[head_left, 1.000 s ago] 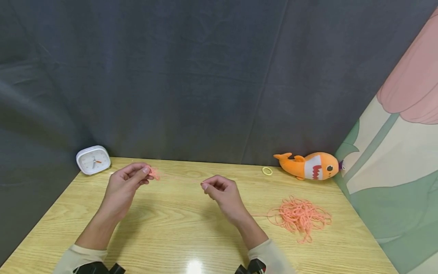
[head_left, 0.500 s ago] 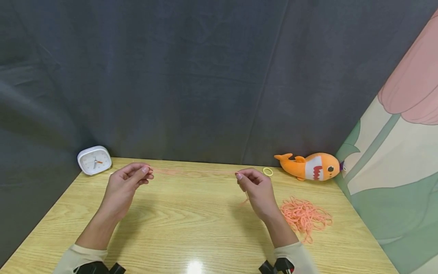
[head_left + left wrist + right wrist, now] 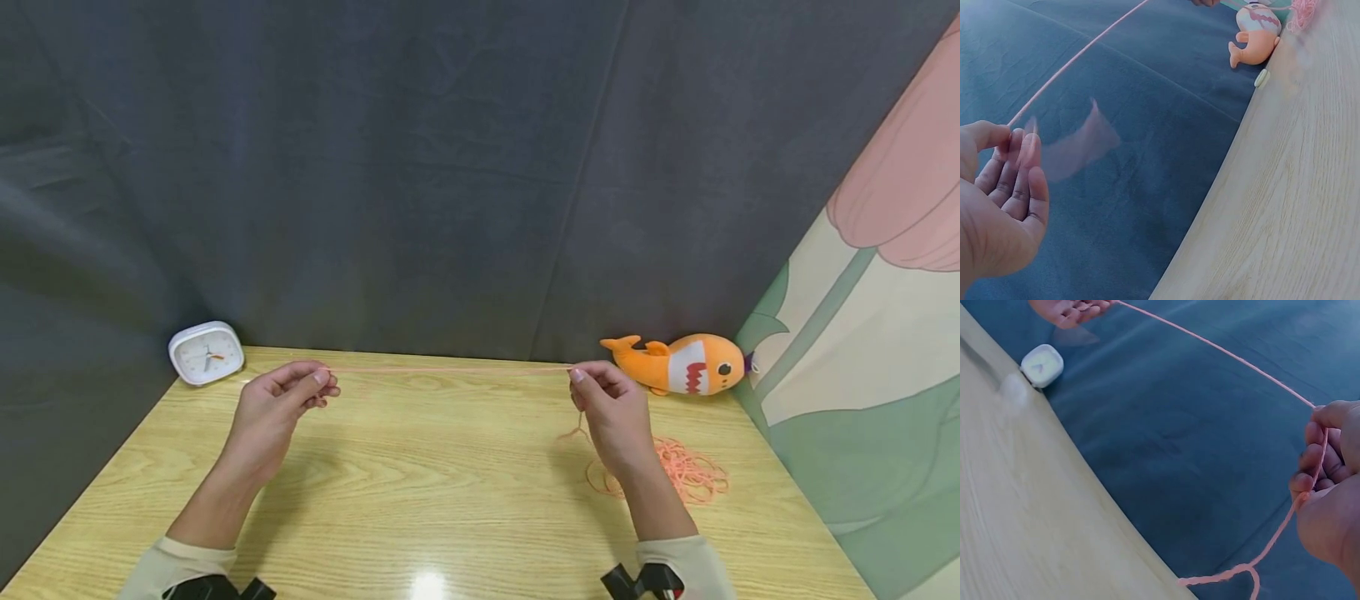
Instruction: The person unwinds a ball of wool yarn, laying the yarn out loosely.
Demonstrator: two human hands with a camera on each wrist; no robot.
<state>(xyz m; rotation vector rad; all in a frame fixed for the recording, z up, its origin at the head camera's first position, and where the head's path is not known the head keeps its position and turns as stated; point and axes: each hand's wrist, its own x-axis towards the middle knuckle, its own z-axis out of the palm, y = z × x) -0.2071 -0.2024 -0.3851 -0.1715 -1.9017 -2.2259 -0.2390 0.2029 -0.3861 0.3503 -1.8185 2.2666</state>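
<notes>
A strand of coral-pink yarn (image 3: 450, 369) stretches straight and level above the table between both hands. My left hand (image 3: 273, 408) pinches it between thumb and forefinger; a pink blur beside those fingers shows in the left wrist view. At the other end my right hand (image 3: 615, 412) pinches the strand with thumb and forefinger. From there the yarn (image 3: 1279, 531) passes across the curled fingers and hangs below the palm, forking lower down in the right wrist view. A loose tangled heap of the same yarn (image 3: 690, 473) lies on the table, partly hidden behind my right forearm.
A white clock (image 3: 206, 353) stands at the table's back left corner. An orange shark plush (image 3: 686, 364) lies at the back right, just beyond my right hand. Beside its tail is a small yellow ring (image 3: 1262, 78), seen in the left wrist view. Dark cloth (image 3: 420, 183) hangs behind the table (image 3: 420, 500).
My right hand has moved right, away from the left hand, drawing the strand out long and straight. The left hand has stayed in place, and the bunched yarn at its fingertips has gone.
</notes>
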